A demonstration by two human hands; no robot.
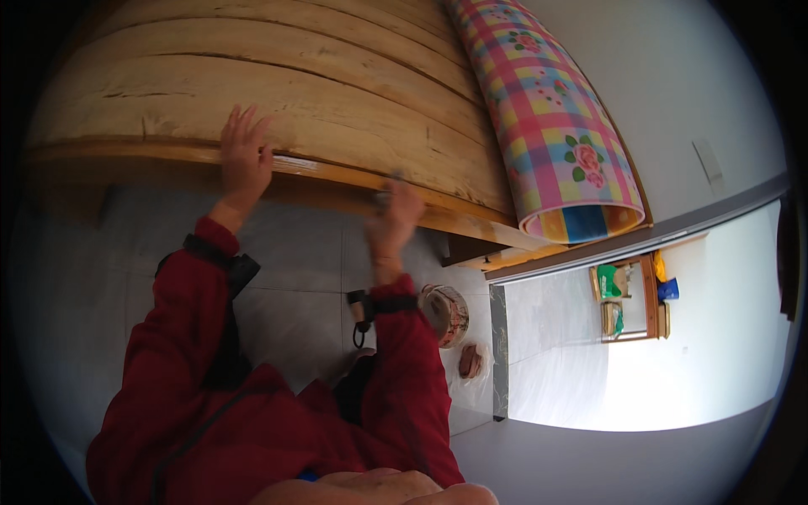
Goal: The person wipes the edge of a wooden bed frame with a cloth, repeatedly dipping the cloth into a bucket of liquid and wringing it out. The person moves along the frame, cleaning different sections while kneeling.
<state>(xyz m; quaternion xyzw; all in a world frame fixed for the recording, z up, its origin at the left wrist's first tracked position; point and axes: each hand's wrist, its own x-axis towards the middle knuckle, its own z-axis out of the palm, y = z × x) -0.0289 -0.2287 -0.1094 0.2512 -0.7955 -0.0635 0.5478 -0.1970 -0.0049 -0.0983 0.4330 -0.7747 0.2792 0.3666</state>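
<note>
My left hand (245,154) rests with fingers spread over the front edge of a wooden plank platform (303,101), its fingertips on the planks. To the right of it, my right hand (396,218) is closed around a small dark object (382,197) at the same varnished front rail (328,169). Motion blur hides what that object is; a grey tip shows above the fingers. Both red sleeves have black straps with devices at the wrists.
A rolled checked mat with roses (555,113) lies along the platform's right side, by the wall. Below on the tiled floor (290,315) are a round patterned container (445,315) and a reddish-brown item (470,362) on clear plastic. Through the doorway stands a wooden rack (651,297) holding bags.
</note>
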